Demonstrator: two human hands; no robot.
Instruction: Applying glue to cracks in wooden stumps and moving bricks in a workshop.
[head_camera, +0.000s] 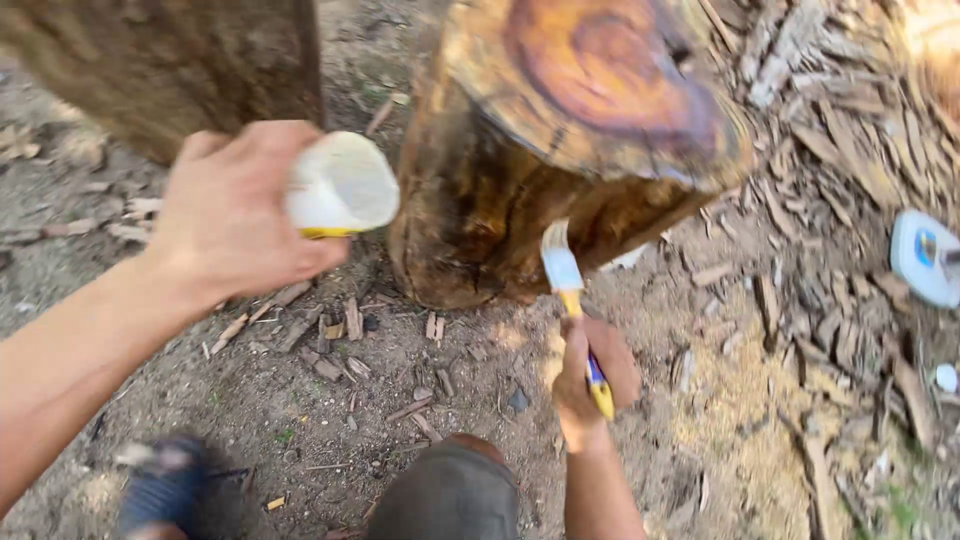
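Knee: bent knee (452, 490) in grey-brown cloth at the bottom edge, closest to the lens, between the two forearms.
Foot: blurred dark blue shoe (165, 485) at lower left on the dirt.
Left forearm: comes in from the left edge and rises to the wrist.
Left hand: left hand (235, 210) raised above the ground, fingers wrapped shut around a white plastic cup (340, 185); the cup lies tipped sideways, its open mouth turned right toward the stump, a yellow strip showing at its lower rim.
Right hand: right hand (590, 375) lower and further right, fingers pinched together on the yellow and blue handle of a paintbrush (570, 300).
Paintbrush: stands nearly upright, its pale bristles touching the lower bark side of the stump, just under the overhanging cut face.
Stump: large tree stump (560, 140) leaning toward the camera; bark side wet and glossy brown, cut top showing orange and purple rings.
Second log: rough grey-brown log (170, 60) at upper left, behind the cup hand, apart from the stump.
Ground: bare dirt (330, 400) strewn with small wood chips; thicker bark shreds and sawdust (850, 200) piled to the right.
Far right: round white and blue lid-like object (925, 255) lying on the chips, well apart from both hands; what it is cannot be told.
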